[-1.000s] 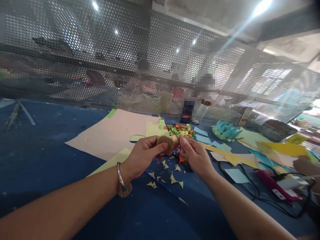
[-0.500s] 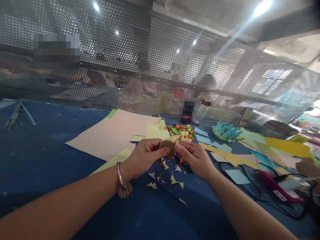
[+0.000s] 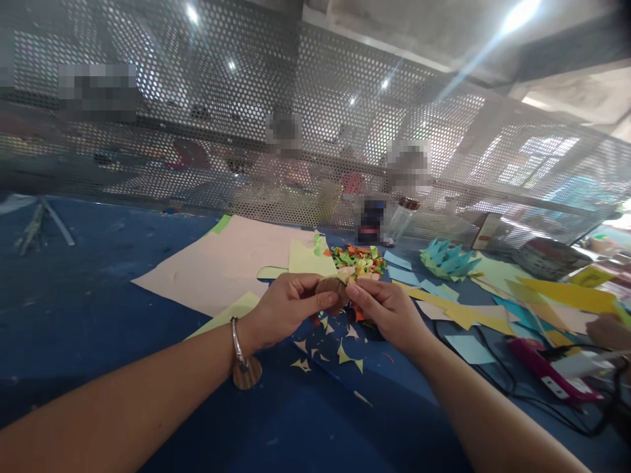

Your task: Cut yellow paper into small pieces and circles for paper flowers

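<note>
Between the thumb and fingers of my left hand (image 3: 286, 309) is a round brown disc with wood-like stripes (image 3: 331, 288). A small pale yellow paper piece (image 3: 346, 274) shows at the disc's upper right edge. There my right hand (image 3: 387, 309) pinches it, thumb against curled fingers; its exact edge is hidden. A second striped brown disc (image 3: 248, 374) lies on the table below my left wrist, partly covered by it. Pointed paper offcuts (image 3: 344, 353) are scattered below my hands, beside a slim blue stick with a pale tip (image 3: 340, 380). Just behind my hands is a pile of colourful paper bits (image 3: 357, 258).
Large pale pink sheets (image 3: 211, 263) lie at the left. On the right are a blue folded-paper flower (image 3: 446, 258), yellow strips (image 3: 562, 293) and a magenta power strip (image 3: 552, 374) with black cables. A clear bottle (image 3: 401, 220) stands against the perforated metal screen (image 3: 221, 131).
The disc has turned slightly, so more of its brown face shows and less of the pale yellow paper over its top. Both hands stay nearly in place.
</note>
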Tool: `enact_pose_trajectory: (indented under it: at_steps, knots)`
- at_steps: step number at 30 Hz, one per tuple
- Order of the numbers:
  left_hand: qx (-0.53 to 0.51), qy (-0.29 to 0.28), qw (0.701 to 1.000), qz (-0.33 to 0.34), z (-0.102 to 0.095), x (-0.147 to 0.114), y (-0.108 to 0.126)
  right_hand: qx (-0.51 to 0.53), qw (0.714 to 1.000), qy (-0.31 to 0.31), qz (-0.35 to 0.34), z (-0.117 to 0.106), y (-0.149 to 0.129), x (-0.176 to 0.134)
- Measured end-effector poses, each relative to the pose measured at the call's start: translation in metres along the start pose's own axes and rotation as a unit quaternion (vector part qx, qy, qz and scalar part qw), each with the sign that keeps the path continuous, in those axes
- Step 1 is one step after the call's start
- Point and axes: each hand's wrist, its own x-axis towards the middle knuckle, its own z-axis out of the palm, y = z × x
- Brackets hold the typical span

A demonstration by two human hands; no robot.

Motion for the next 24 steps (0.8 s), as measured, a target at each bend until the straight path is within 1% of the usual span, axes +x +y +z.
enact_pose_trajectory:
  at_steps: [6,13,24]
  knots:
    - [0.009,-0.004,1.0,0.011,-0.002,0.001,-0.001,0.004,1.0,0.002,0.011,0.0,0.002,-0.001]
    - [0.028,-0.003,1.0,0.006,-0.004,0.0,-0.002,-0.003,1.0,-0.001,0.014,0.0,0.003,-0.001]
    - [0.019,-0.032,0.999,0.027,-0.011,0.002,-0.003,-0.031,0.999,-0.007,-0.002,0.0,0.005,-0.001]
